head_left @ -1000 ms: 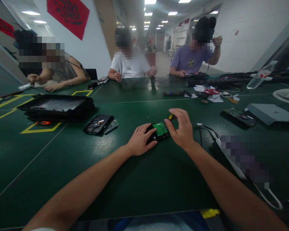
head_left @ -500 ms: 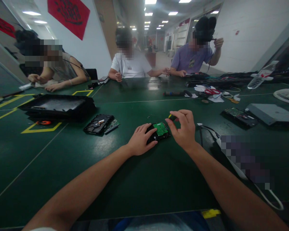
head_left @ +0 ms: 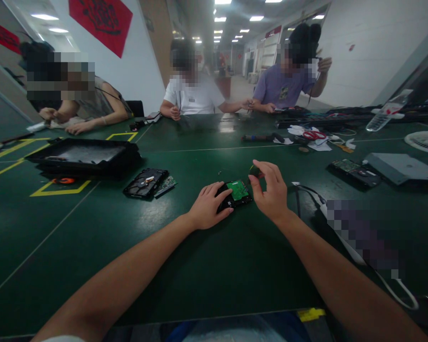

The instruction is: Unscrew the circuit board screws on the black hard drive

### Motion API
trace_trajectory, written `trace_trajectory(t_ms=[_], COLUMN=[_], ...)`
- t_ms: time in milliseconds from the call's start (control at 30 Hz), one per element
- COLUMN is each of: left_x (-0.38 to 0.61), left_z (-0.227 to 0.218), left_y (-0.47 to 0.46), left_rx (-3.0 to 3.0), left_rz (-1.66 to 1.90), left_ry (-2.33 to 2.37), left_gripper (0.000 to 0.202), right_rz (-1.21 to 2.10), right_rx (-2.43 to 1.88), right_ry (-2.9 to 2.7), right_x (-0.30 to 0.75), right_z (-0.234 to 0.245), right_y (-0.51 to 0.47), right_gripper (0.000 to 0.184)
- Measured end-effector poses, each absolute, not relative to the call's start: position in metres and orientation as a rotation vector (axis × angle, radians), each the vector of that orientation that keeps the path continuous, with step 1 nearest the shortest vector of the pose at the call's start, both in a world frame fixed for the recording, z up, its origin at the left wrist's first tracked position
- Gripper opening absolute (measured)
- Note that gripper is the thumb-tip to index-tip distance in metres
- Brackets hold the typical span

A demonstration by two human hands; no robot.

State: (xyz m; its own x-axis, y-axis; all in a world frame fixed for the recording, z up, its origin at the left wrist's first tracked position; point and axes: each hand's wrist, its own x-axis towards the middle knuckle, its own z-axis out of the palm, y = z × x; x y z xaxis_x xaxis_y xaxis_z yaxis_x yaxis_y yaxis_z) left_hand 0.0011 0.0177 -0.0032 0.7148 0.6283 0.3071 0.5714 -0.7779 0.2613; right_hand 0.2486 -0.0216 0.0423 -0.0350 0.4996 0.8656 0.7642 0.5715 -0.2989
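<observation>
A black hard drive with a green circuit board on top lies on the dark green table in front of me. My left hand rests flat on its left side, fingers spread over the casing. My right hand hovers at the drive's right edge, fingers pinched round a small screwdriver with a yellow and black handle. The tool's tip is hidden by my fingers.
A second drive with a loose board lies to the left, near a black tray. White cables, another opened drive and a grey box sit to the right. Three people sit along the far edge.
My right hand has turned the screwdriver and shifted slightly toward the drive. My left hand has stayed put. A person at the far side has stretched an arm out.
</observation>
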Motion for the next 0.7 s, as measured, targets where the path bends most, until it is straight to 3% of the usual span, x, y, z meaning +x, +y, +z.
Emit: trace_trajectory(t_ms=[100, 300, 567, 700], left_x=[0.0013, 0.001, 0.0004, 0.0002], left_z=[-0.0029, -0.0039, -0.0065, -0.0055], left_y=[0.0175, 0.0184, 0.0195, 0.0189], left_rx=[2.777, 2.787, 2.803, 2.799], left_rz=[0.568, 0.563, 0.564, 0.573], left_ry=[0.982, 0.98, 0.975, 0.978], left_gripper=[0.066, 0.066, 0.067, 0.067], right_rz=[-0.269, -0.329, -0.278, -0.33], right_rx=[-1.03, -1.095, -1.063, -1.078], right_ry=[-1.718, -1.67, -1.684, -1.649], right_x=[0.2472, 0.2486, 0.2473, 0.2496], right_z=[0.0428, 0.0433, 0.0402, 0.0407], right_y=[-0.0218, -0.0223, -0.0208, -0.0208], right_gripper=[0.048, 0.039, 0.048, 0.038])
